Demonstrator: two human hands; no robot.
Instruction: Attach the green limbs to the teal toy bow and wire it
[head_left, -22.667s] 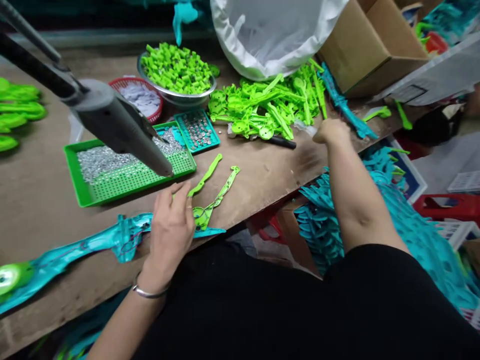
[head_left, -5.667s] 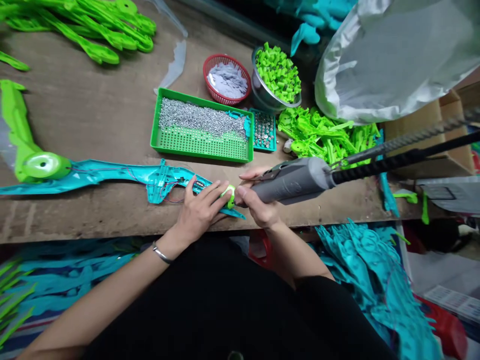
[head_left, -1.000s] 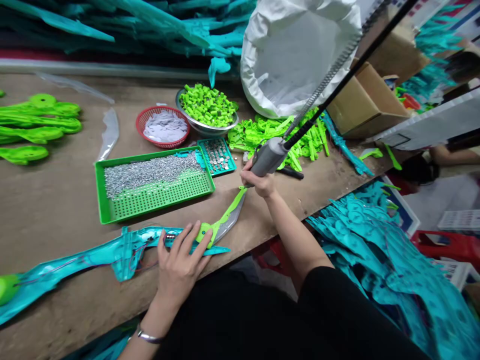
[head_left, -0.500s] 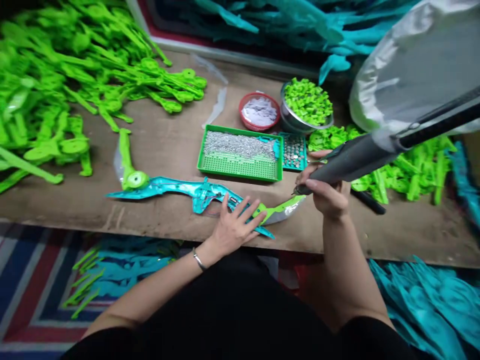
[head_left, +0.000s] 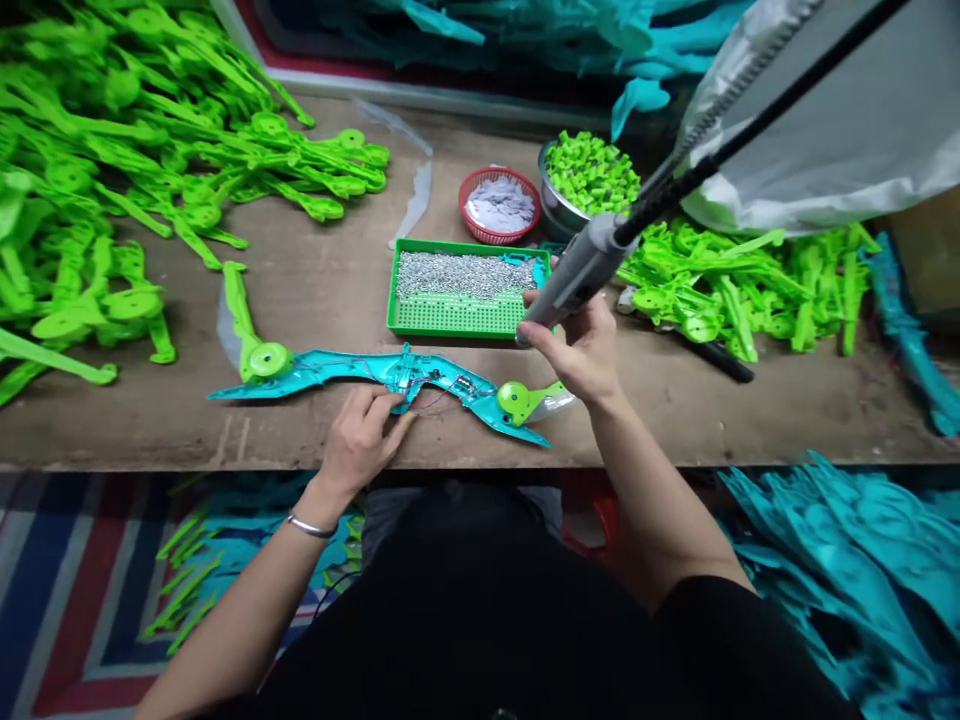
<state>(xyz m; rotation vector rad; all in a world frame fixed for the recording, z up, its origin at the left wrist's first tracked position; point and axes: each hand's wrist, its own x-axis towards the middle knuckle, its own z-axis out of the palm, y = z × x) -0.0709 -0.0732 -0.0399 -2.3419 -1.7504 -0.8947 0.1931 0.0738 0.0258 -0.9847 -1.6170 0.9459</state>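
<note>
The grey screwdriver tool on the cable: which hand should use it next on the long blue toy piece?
Probably the right hand: it grips the grey powered screwdriver, while the left hand steadies the long teal plastic shell.

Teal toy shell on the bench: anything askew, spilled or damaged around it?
Nothing looks damaged or spilled. The teal shell lies flat with thin wires exposed mid-body by the left hand; the screws stay inside the green tray.
</note>
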